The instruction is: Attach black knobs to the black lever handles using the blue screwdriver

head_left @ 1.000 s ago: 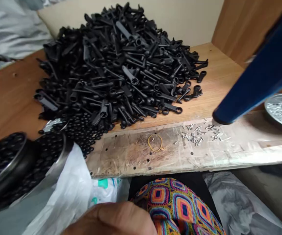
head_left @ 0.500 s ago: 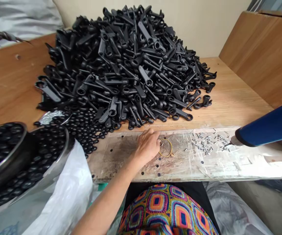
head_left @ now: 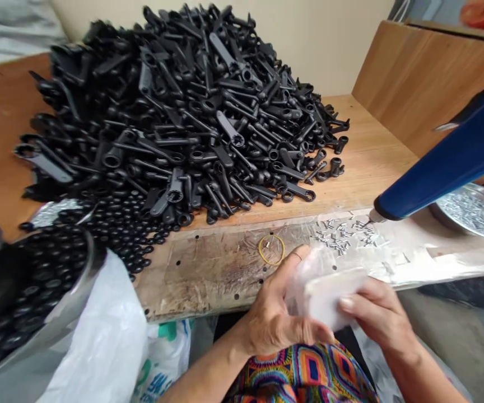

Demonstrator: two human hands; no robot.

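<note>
Huge heap of black plastic wrench-shaped parts (head_left: 175,123) on a wooden bench (head_left: 376,151), loose black rings (head_left: 120,224) spilling along its front. At lower left, a metal bowl (head_left: 93,257) full of similar rings, cut off by the frame, beside a white plastic bag (head_left: 99,341). At right, a shallow metal tray (head_left: 473,210) of silver pins, partly behind a blue-handled tool (head_left: 447,157), also cut off. Over the edge of a scarred board (head_left: 208,274), a clear plastic packet (head_left: 330,291), contents pale and hard to make out, held between left hand (head_left: 278,313) and right hand (head_left: 374,316), fingers (head_left: 351,303) closed on it: two hands here, against one flat on the board earlier. Just beyond, small metal pins (head_left: 343,232) and a rubber band (head_left: 271,249).
</note>
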